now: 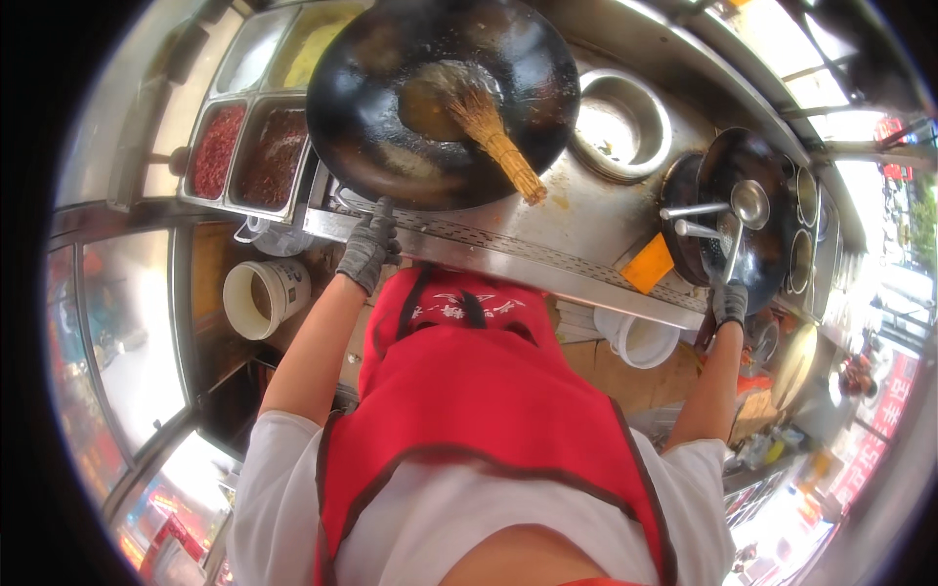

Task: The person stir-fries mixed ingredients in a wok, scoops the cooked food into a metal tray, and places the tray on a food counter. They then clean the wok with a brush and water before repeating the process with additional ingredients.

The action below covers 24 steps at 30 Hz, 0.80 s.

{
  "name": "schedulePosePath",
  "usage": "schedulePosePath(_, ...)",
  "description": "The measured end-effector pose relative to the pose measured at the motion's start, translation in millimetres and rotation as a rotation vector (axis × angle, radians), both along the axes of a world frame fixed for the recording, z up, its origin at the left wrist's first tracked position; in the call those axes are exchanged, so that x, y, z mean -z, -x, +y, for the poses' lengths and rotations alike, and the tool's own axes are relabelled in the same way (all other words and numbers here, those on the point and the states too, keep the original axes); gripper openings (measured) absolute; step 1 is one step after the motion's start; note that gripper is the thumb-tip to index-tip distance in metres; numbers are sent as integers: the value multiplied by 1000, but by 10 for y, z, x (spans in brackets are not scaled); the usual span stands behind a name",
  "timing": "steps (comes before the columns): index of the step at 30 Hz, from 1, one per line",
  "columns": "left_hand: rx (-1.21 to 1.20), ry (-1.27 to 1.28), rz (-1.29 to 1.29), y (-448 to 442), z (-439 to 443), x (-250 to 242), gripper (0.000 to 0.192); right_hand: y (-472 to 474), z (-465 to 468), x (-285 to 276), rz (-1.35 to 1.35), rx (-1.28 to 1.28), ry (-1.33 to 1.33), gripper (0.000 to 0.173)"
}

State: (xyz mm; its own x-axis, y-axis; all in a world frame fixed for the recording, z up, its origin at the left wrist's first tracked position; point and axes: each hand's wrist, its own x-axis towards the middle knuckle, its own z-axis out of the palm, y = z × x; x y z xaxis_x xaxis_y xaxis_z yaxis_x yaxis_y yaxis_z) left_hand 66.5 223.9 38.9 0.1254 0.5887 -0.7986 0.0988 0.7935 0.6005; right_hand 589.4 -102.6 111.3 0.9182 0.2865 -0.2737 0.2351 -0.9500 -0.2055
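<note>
A large black wok stands on the steel counter, with brownish liquid at its bottom. A bundled bamboo wok brush leans in it, bristles in the liquid and handle over the near rim. My left hand, in a grey glove, is at the counter's front edge below the wok, near a wire handle; its exact grip cannot be told. My right hand, gloved too, is at the lower end of a ladle handle beside a second black wok. Its fingers look closed around the handle, partly hidden.
Steel pans of red and dark chopped food stand at the left. A round steel pot is right of the large wok. An orange card lies at the counter's front edge. White buckets stand below the counter.
</note>
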Motion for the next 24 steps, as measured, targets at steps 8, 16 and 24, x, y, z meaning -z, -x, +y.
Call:
schedulePosePath(8, -399, -322, -94, 12, 170, 202, 28, 2025, 2734, -76, 134, -1027, 310, 92)
schedulePosePath(16, -211, -290, -96, 107, 248, 154, 22, 2466, 3522, 122, 298, -935, 550, 72)
schedulePosePath(24, 101, -207, -9, 283, 262, 340, 32, 2944, 3754, 548, 169, -814, 389, 54)
